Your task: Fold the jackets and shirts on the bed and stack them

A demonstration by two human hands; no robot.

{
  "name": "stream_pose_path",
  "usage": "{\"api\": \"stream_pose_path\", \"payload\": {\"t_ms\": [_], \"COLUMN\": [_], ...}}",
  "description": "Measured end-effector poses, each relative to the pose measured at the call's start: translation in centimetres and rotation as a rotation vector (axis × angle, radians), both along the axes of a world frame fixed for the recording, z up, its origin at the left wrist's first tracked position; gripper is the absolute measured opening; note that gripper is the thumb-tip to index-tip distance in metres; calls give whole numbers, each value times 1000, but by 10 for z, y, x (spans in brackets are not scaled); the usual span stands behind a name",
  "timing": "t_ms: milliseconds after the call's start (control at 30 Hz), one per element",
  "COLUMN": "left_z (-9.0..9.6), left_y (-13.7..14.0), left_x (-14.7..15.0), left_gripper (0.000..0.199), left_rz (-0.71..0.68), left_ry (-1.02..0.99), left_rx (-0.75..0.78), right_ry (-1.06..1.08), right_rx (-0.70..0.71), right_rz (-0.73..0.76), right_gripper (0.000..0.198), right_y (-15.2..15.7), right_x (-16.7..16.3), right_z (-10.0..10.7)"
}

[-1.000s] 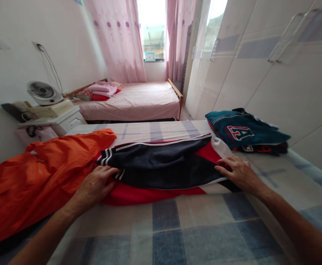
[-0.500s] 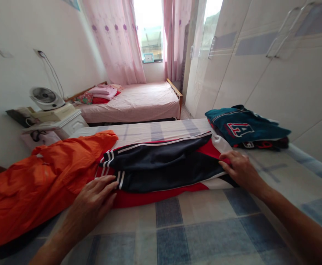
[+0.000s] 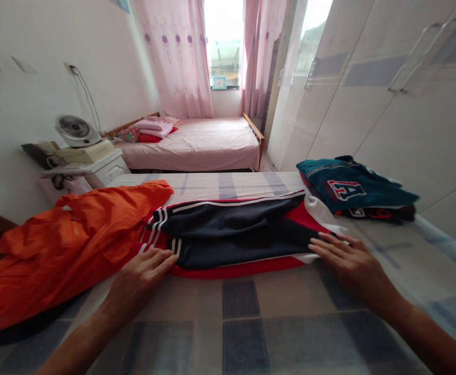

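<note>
A navy, red and white striped jacket (image 3: 236, 237) lies flat on the checked bedspread (image 3: 197, 317), its two dark sleeves laid lengthwise over the red body. At its near left edge, beside the white-striped cuffs, my left hand (image 3: 144, 273) is closed on the fabric; its thumb is mostly hidden. My right hand (image 3: 347, 265) lies on the jacket's right end with fingers stretched flat over the dark and white cloth. An orange jacket (image 3: 72, 239) is spread loosely at the left, touching the striped jacket's cuff end.
Folded clothes, topped by a teal garment (image 3: 353, 182) with a letter A, are stacked at the right. Behind stands a bed with a pink sheet (image 3: 200, 146). A small fan (image 3: 75, 130) sits on a cabinet at the left. White wardrobes (image 3: 403, 120) line the right wall.
My right hand has gone from pinching the jacket's right end to lying flat on it. My left fingers have drawn together at the cuff edge. The near red edge has moved farther away.
</note>
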State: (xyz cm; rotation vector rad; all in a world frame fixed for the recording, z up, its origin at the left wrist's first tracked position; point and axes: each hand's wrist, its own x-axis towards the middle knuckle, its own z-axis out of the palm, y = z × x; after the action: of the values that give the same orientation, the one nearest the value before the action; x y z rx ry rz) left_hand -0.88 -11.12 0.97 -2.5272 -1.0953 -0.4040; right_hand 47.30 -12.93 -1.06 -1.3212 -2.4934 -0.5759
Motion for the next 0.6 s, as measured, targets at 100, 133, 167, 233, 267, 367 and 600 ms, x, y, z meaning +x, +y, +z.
{"api": "stream_pose_path", "payload": {"t_ms": [100, 133, 167, 233, 267, 367, 600], "left_z": [11, 16, 21, 28, 30, 26, 7], "left_y": [-4, -3, -1, 7, 12, 31, 75], "left_x": [11, 19, 31, 62, 82, 143, 217], "left_gripper": [24, 21, 19, 20, 21, 24, 15], "left_rz": [24, 35, 35, -7, -46, -144, -186], "left_ry": [-39, -67, -94, -136, -138, -103, 8], "left_rx": [-132, -157, -170, -151, -141, -89, 9], "right_ry": [77, 123, 166, 227, 233, 162, 90], "right_rx": [-177, -215, -229, -182, -135, -11, -30], "right_rz": [-12, -50, -99, -193, -225, -231, -230], "right_gripper": [36, 34, 33, 32, 33, 41, 31], "right_y": [0, 4, 11, 33, 47, 92, 145], "right_x": [-1, -3, -6, -13, -17, -28, -41], "right_z": [6, 10, 15, 26, 30, 33, 17]}}
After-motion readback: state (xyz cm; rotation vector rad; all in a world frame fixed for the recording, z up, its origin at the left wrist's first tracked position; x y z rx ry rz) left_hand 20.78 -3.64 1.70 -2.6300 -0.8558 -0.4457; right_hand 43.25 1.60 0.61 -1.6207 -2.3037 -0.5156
